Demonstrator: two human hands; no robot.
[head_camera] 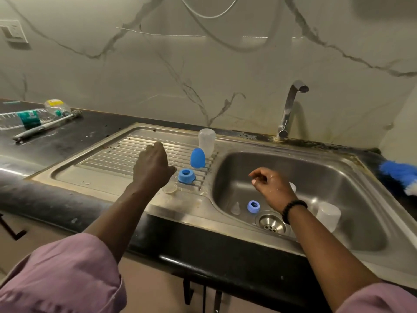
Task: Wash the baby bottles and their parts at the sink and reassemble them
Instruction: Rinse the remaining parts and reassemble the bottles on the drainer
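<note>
On the steel drainboard (94, 161) a clear bottle (206, 142) stands upside down, with a blue cap (197, 158), a blue collar ring (186, 175) and a clear nipple (170, 189) in front of it. My left hand (153, 168) hovers open over the drainboard, just left of the ring, holding nothing. In the sink basin (338, 181) lie a second blue ring (253, 207), a clear nipple (235, 208) and a clear bottle (327, 215) on its side. My right hand (270, 188) hangs above the basin with loosely curled fingers and holds nothing.
The tap (290, 109) stands behind the basin, with no water running. A bottle brush (47, 125) and plastic bottles (27, 117) lie on the black counter at far left. A blue fluffy brush (399, 177) rests at the right edge. The drain (270, 222) sits at the basin's front.
</note>
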